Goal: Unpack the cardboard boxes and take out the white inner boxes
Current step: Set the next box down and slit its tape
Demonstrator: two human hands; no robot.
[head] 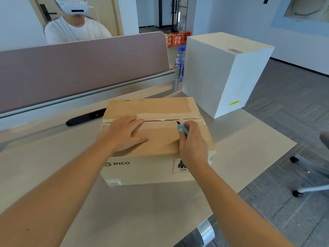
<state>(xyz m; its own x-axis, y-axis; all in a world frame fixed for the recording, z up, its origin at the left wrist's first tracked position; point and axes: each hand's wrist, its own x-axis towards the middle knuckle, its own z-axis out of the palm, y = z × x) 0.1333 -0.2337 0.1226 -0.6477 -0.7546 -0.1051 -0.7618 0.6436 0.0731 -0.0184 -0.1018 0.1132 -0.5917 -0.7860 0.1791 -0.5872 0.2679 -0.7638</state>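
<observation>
A cardboard box (156, 139) printed "PICO" and "UN" is sitting near the counter (53, 166) edge. The left hand (124, 132) is pressing flat, fingers spread, on its lid; the right hand (193, 143) is gripping a blue cutter (182, 129) at the taped seam (170, 119).

The cardboard box (156, 139) is brown, with clear shiny tape along its top seam and black "PICO" letters on its pale front side. A label with a red-and-white dashed border is there too. The cutter (183, 130) is light blue. The inner box (219, 73) at the desk's far right corner is white with a small yellow mark. The desk (53, 166) is light grey.
</observation>
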